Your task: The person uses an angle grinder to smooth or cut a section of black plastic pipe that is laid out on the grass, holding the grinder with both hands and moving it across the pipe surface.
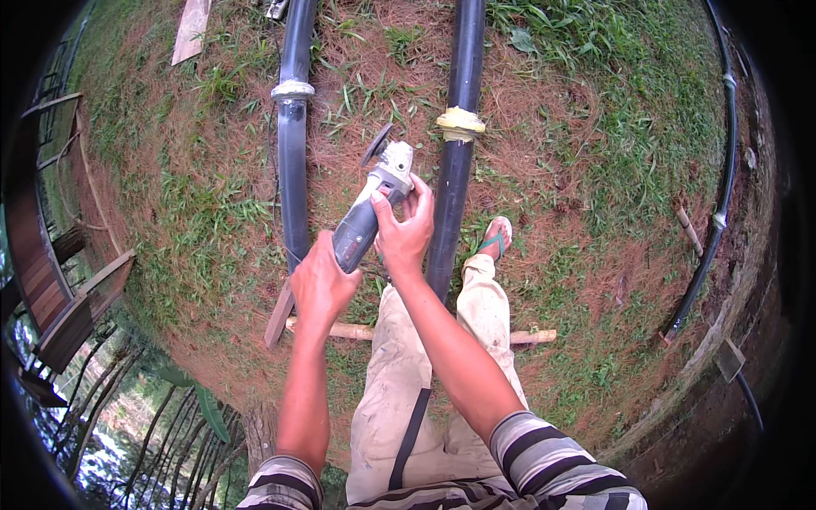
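An angle grinder (368, 212) with a dark body, light metal head and dark disc is held diagonally between two black pipes. My left hand (330, 276) is closed round its rear end, and my right hand (406, 223) grips the body just below the head, thumb across the top. The left pipe (293, 178) has a whitish flanged joint (292, 90); the right pipe (452, 187) has a cream-yellow one (461, 125). The grinder's disc (376, 143) is tilted up on its left side, apart from both joints.
A pale pole (531, 337) and a wooden plank (279, 316) lie by my legs on grass and pine needles. Another black pipe (723, 204) runs along the right. A board (189, 30) lies at the top left, with a wooden structure (38, 255) at the far left.
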The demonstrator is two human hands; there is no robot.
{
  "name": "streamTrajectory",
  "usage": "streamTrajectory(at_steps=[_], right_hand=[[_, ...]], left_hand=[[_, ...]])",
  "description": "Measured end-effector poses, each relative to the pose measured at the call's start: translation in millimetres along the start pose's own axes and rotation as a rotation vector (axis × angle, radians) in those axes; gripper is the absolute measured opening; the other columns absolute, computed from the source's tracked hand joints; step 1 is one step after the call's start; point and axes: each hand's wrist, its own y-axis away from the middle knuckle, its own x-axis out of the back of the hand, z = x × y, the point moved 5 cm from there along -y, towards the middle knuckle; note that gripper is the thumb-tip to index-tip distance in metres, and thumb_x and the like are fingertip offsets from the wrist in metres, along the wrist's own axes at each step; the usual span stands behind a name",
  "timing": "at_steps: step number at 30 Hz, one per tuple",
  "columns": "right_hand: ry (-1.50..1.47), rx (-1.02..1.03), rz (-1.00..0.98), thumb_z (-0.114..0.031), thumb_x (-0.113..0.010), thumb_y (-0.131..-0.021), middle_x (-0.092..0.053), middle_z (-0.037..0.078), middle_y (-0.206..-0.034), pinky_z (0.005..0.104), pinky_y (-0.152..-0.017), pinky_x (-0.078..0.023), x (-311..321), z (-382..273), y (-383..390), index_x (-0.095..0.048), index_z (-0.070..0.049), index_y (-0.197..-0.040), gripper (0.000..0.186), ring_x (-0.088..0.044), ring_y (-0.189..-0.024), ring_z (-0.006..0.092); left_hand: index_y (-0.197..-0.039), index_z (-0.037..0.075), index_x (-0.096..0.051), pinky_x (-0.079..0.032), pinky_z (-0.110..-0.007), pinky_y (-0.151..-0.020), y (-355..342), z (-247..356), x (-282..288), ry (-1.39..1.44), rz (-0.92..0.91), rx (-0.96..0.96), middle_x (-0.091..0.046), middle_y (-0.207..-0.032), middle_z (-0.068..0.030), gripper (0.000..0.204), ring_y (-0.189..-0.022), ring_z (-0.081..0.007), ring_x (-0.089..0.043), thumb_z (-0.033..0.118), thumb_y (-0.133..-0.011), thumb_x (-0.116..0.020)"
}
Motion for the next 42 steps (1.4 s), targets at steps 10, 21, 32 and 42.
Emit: streamTrajectory(at_steps=[10,21,32,42], right_hand=[[-0.082,0.079,-0.132,-0.021,-0.089,-0.082,-0.057,0.022,-0.139,0.0467,-0.112,-0.047,-95.3,-87.0,75.5,-0.051,-0.001,-0.146,0.077,-0.057,-0.132,0.04],[0.024,0.561,0.05,-0.025,-0.095,-0.08,-0.06,0.016,-0.133,0.0423,-0.109,-0.049,117.7,-180.0,-72.6,-0.059,0.0,-0.139,0.074,-0.061,-0.124,0.0298],[-0.146,0.275,0.341,-0.006,-0.083,-0.094,-0.057,0.021,-0.143,0.0395,-0.115,-0.048,325.8,-25.2,-120.5,-0.043,0.006,-0.151,0.071,-0.06,-0.132,0.0278],[-0.263,0.239,0.286,-0.007,-0.079,-0.097,-0.058,0.022,-0.142,0.0384,-0.11,-0.05,235.3,129.8,-127.2,-0.045,0.006,-0.148,0.063,-0.062,-0.127,0.0263]], left_hand=[[-0.121,0.006,-0.059,-0.054,-0.052,-0.084,48.9,-76.4,95.6,0.013,0.27,0.118,-0.071,-0.098,-0.0221,0.054,-0.093,-0.0461,-0.07,0.018,-0.072,-0.079],[-0.122,0.007,-0.061,-0.056,-0.052,-0.082,34.6,157.1,5.7,0.428,0.326,-0.366,-0.073,-0.102,-0.0209,0.051,-0.094,-0.0446,-0.072,0.02,-0.077,-0.082],[-0.12,0.005,-0.059,-0.056,-0.052,-0.083,26.0,254.8,-216.7,0.435,0.141,-0.6,-0.072,-0.103,-0.0191,0.048,-0.099,-0.0427,-0.071,0.015,-0.077,-0.078],[-0.116,0.005,-0.055,-0.056,-0.052,-0.082,-63.5,138.9,-266.0,0.297,0.222,-0.606,-0.07,-0.104,-0.0184,0.048,-0.101,-0.0428,-0.07,0.013,-0.076,-0.079]])
